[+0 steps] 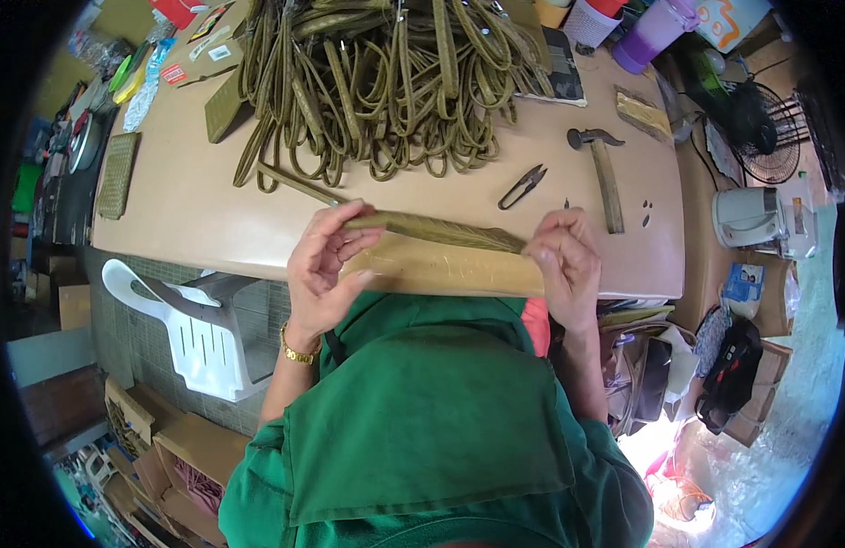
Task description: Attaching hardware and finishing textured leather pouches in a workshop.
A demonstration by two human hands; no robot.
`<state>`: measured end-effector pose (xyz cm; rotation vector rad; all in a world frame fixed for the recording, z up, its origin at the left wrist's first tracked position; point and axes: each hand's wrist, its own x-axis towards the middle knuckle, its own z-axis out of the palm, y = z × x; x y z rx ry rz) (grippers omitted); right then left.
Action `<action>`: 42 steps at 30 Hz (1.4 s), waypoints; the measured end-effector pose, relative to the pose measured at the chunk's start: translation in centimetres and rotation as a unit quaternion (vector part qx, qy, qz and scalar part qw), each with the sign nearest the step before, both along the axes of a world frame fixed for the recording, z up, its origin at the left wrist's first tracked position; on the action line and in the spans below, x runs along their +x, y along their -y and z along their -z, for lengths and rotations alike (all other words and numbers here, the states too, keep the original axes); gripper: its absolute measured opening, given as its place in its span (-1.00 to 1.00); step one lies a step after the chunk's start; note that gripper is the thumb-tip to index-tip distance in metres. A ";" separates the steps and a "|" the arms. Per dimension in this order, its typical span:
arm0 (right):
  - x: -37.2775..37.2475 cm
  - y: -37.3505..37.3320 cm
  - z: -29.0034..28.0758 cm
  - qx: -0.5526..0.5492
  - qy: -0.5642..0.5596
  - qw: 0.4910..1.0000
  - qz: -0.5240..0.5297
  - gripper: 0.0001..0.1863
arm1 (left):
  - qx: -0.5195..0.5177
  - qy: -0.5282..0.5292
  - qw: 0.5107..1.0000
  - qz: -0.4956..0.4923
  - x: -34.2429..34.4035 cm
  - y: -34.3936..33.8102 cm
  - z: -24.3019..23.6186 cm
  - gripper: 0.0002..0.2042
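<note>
Between my two hands, at the table's front edge, is a long piece of leather-like material with a tan face [450,267] and an olive textured flap [441,228] along its far side. My right hand [569,265] pinches its right end between thumb and fingers. At the other end my left hand [327,269] has its fingers curled at the olive flap, while the thumb lies toward the tan face. A narrow olive strap [299,183] runs from near my left fingertips toward a big heap of olive straps [377,91] with looped ends.
Right of the heap lie thread snips [523,186] and a wooden-handled hammer [605,173]. Olive panels [119,175] rest at the table's left. A white plastic chair [203,342] stands left of me, and a fan [765,132] and cardboard boxes [199,447] are around the table.
</note>
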<state>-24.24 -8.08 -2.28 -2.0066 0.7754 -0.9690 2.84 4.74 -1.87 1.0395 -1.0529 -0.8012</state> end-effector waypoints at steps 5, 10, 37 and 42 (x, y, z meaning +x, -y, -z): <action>-1.8 5.9 2.4 -0.241 -0.250 0.872 0.345 -0.75 | 0.004 0.441 0.885 -0.150 1.7 0.7 1.7 -0.86; -0.6 4.6 2.7 0.012 -0.230 0.969 0.094 -0.74 | 0.032 0.158 0.969 -0.187 3.0 -0.7 -0.8 -0.91; 6.7 2.9 -1.9 -0.024 -0.291 0.953 -0.084 -0.58 | 0.027 0.490 0.872 -0.003 -1.5 -0.7 6.6 -0.45; 11.0 1.8 -3.3 -0.017 -0.412 0.903 -0.121 -0.64 | 0.031 0.479 0.877 -0.004 -1.5 -0.8 6.3 -0.43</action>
